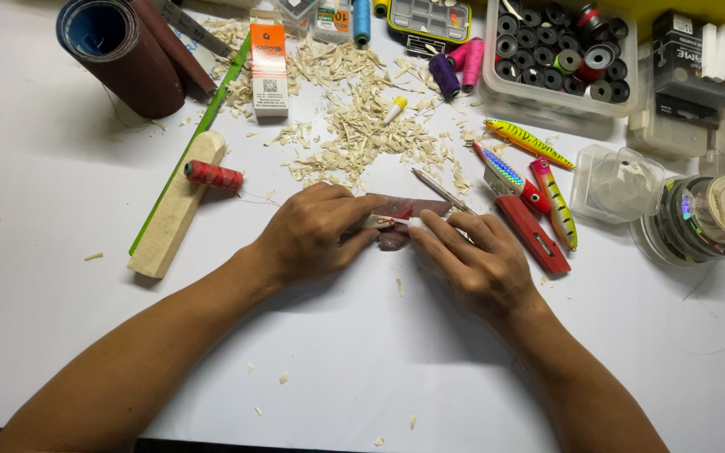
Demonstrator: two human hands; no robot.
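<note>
Both hands meet at the middle of the white table [60, 168]. The left hand [312, 231] and right hand [472, 260] each pinch an end of a small pale wooden blank [389, 222], held over a dark sandpaper scrap [409, 210]. Shavings [354, 126] lie just beyond; a red cutter [533, 235] and painted lures [539, 189] lie beside the right hand.

A hobby lure-making workbench: wood shavings [354, 126], painted fishing lures [529, 143], sandpaper roll [119, 54], thread bobbins [560, 54].
</note>
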